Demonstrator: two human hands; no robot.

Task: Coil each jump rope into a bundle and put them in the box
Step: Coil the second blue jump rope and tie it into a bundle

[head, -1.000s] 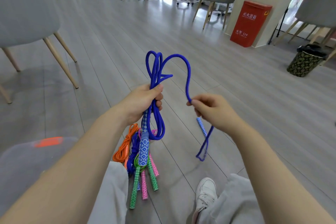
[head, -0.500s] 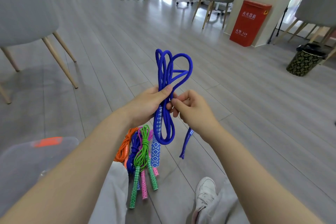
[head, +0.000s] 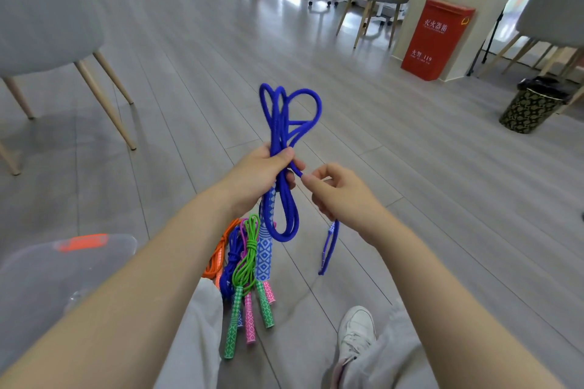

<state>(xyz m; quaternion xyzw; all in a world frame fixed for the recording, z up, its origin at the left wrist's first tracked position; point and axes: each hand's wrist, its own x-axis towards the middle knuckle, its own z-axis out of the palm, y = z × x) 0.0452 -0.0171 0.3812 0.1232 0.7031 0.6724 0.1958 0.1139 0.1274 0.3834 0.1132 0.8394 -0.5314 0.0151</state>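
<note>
As right hand (head: 339, 193) retreats, blue rope (head: 286, 123) strand tightens.

A red fire-extinguisher box (head: 437, 39) stood against the pillar at about two o'clock in the head view. Its front carried white Chinese characters near the top, reading 灭火器箱. Lower on the same face a smaller white line read 火警 119, with a still smaller line beneath it that was too fine to read. No other writing could be read.
</note>
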